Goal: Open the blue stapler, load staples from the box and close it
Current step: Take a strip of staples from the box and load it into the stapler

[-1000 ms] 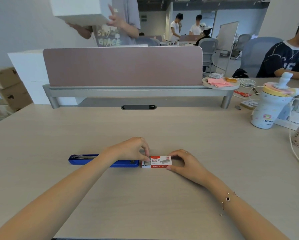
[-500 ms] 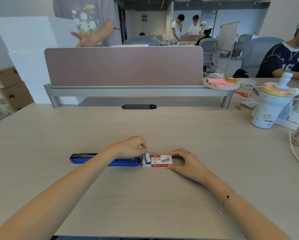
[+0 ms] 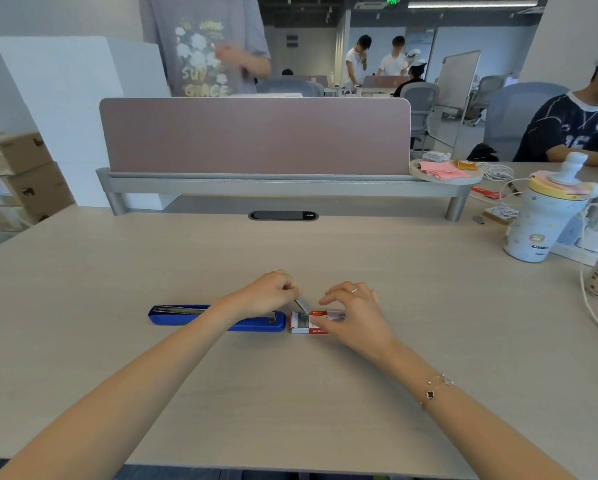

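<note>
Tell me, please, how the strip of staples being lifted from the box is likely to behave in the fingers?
The staple strip, pinched at its upper end by the left hand, stays straight while tilted, so it is probably stiff. It looks thin and segmented, so it may snap if bent. The right hand steadies the staple box, which probably slides easily.

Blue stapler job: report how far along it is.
Done: the blue stapler lies opened flat on the desk. In hand: the left hand pinches a staple strip half out of the staple box, steadied by the right hand. Left: load the strip, close the stapler.
</note>
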